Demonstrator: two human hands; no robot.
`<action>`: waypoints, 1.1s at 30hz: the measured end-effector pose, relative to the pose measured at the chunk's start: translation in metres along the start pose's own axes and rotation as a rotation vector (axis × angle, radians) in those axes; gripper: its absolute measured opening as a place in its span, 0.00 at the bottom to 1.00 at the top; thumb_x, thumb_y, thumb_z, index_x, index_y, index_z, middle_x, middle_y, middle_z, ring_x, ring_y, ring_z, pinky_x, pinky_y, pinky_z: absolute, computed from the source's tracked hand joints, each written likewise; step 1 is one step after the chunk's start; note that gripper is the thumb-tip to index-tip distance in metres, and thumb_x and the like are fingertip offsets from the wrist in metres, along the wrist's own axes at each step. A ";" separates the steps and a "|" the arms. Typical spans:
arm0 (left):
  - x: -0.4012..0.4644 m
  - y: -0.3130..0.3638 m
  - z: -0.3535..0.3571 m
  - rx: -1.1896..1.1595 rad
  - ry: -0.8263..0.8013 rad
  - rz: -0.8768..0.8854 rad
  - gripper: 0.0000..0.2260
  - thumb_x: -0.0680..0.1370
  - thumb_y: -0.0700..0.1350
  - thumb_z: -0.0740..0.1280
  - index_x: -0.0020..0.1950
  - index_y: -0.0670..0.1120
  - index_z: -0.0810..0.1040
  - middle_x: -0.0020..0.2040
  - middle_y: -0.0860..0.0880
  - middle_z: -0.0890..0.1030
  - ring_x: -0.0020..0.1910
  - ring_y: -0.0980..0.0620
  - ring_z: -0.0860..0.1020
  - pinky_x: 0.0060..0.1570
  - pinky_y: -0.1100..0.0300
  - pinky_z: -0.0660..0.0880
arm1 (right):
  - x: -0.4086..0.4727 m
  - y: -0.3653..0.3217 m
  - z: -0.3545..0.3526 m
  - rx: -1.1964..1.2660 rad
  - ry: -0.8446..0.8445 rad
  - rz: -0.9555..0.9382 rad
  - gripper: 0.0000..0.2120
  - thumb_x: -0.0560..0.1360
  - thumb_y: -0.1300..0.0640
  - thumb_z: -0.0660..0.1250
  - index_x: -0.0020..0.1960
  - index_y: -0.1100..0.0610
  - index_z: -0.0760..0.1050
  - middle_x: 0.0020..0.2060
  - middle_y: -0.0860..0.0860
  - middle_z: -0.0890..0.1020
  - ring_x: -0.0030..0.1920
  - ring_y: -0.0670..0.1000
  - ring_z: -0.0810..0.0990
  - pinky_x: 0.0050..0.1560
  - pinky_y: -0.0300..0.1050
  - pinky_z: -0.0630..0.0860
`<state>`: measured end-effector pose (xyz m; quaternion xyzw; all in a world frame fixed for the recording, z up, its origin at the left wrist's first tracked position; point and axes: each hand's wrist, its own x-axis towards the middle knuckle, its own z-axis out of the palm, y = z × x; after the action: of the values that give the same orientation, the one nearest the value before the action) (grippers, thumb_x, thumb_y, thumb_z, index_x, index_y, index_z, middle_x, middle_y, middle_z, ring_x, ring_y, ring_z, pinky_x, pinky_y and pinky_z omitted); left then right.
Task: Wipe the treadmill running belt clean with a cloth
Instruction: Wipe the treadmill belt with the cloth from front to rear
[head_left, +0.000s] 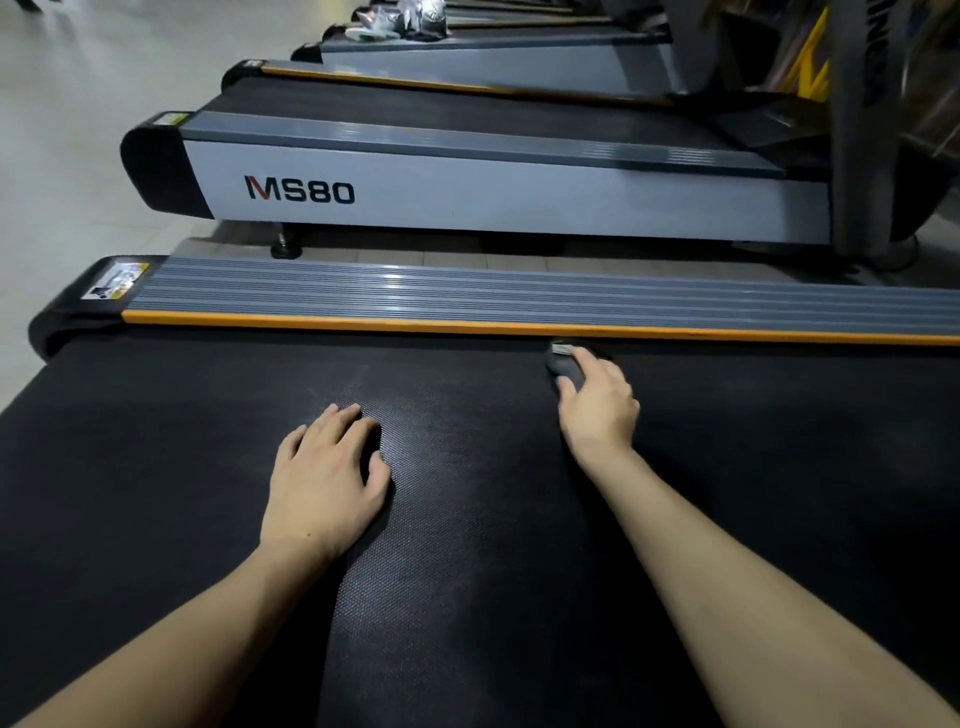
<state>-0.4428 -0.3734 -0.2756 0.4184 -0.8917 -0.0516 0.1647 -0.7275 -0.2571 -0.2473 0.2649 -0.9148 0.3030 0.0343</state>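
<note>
Black cloth (563, 366), seemingly, gripped by right hand (597, 400) fingers near orange rail (363, 326); left hand (324, 478) fingers together, flat on belt (156, 467)

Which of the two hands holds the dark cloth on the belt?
The right hand, far across the running belt near the orange strip, grips the dark cloth. The left hand lies flat and empty.

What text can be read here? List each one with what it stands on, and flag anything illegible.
"MS80": on the grey side panel of the neighbouring treadmill.
Yellow-and-white sticker: on the end cap of the side rail beside the running belt; print too small to read.
Lettering on the upright post at top right: cut off and blurred, not readable.
</note>
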 end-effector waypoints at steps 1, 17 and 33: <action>0.001 0.000 0.000 -0.003 0.002 -0.002 0.20 0.77 0.56 0.56 0.64 0.53 0.77 0.71 0.52 0.75 0.76 0.52 0.66 0.74 0.48 0.61 | -0.010 -0.020 0.009 0.044 0.001 -0.067 0.18 0.76 0.53 0.69 0.66 0.47 0.75 0.61 0.51 0.78 0.57 0.57 0.78 0.57 0.51 0.74; 0.001 -0.001 -0.001 -0.010 0.013 -0.007 0.21 0.76 0.56 0.56 0.64 0.50 0.77 0.71 0.51 0.75 0.75 0.53 0.68 0.74 0.49 0.63 | -0.024 -0.069 0.011 0.027 -0.189 -0.366 0.27 0.76 0.41 0.64 0.73 0.47 0.67 0.68 0.51 0.67 0.70 0.54 0.66 0.68 0.56 0.69; 0.001 -0.002 -0.001 -0.017 0.012 -0.006 0.19 0.76 0.55 0.56 0.62 0.51 0.77 0.71 0.52 0.75 0.75 0.53 0.67 0.74 0.49 0.62 | -0.022 -0.055 -0.015 0.423 -0.117 -0.269 0.19 0.78 0.48 0.66 0.68 0.46 0.69 0.57 0.52 0.80 0.59 0.54 0.77 0.61 0.45 0.71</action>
<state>-0.4420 -0.3754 -0.2749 0.4198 -0.8890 -0.0573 0.1735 -0.6816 -0.2757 -0.2105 0.4026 -0.7881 0.4644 -0.0349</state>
